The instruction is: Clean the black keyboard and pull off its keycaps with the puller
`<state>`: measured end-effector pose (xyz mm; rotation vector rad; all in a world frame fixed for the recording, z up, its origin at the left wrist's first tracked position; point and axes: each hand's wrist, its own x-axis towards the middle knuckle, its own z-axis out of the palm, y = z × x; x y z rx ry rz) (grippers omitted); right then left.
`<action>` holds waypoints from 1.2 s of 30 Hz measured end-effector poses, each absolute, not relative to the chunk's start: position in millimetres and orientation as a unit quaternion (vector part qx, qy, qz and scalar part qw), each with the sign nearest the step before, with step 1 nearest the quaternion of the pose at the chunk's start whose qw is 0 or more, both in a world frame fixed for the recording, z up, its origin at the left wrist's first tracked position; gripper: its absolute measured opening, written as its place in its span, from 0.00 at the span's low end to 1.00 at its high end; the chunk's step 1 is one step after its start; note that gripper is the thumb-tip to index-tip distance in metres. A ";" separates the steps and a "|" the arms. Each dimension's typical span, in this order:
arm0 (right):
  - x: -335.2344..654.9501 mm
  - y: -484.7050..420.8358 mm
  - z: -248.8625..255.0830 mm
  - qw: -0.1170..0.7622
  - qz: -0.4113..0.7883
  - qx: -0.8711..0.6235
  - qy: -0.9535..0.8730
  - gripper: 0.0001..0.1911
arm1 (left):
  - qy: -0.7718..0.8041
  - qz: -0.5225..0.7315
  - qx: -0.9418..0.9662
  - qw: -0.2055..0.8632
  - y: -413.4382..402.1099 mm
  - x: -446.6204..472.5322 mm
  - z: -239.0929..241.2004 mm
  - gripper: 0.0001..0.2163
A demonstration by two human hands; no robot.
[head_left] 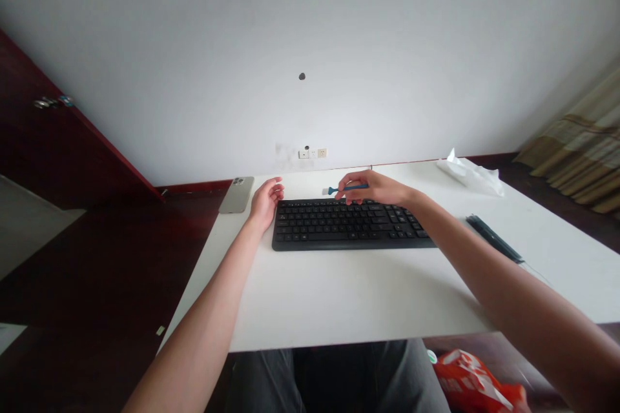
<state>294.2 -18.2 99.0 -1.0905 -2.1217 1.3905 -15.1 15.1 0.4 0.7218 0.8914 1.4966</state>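
Observation:
A black keyboard point(339, 227) lies on the white table point(349, 297) in front of me. Over its back edge, my right hand point(371, 187) is closed around the blue handle of a small brush point(333, 191). The brush's pale bristles point left. At the keyboard's left end rests my left hand point(267, 201), fingers apart and loosely curled, holding nothing. Whether it touches the keyboard's edge I cannot tell. My right forearm hides part of the keyboard's right end.
A phone point(237, 194) lies at the table's back left corner. To the right are a white tissue pack point(469, 174) and a dark, long packet point(494, 237). Wall sockets point(312, 153) sit behind the table. A red bag point(472, 381) is on the floor.

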 end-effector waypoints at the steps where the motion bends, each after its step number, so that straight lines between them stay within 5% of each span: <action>1: 304.8 -18.5 90.5 0.209 0.517 -0.390 -0.733 0.22 | 0.382 0.643 0.309 0.587 15.1 -14.7 0.3 0.13; 5: 332.1 -22.4 75.7 0.277 0.558 -0.392 -0.677 0.24 | 0.380 0.642 0.307 0.592 15.8 -14.4 -0.1 0.12; 11: 338.4 -27.6 90.1 0.013 0.580 -0.314 -0.751 0.22 | 0.396 0.634 0.335 0.574 14.8 -12.1 0.5 0.12; 21: 328.2 -38.7 94.7 -0.106 0.554 -0.300 -0.769 0.23 | 0.403 0.596 0.449 0.530 10.3 -7.8 -0.5 0.10; 27: 324.5 -47.1 99.9 -0.013 0.489 -0.353 -0.798 0.30 | 0.399 0.601 0.440 0.534 10.8 -8.3 1.5 0.09; 36: 308.3 -127.7 56.0 0.242 0.177 -0.462 -0.835 0.21 | 0.390 0.614 0.425 0.540 14.6 -9.8 -1.9 0.10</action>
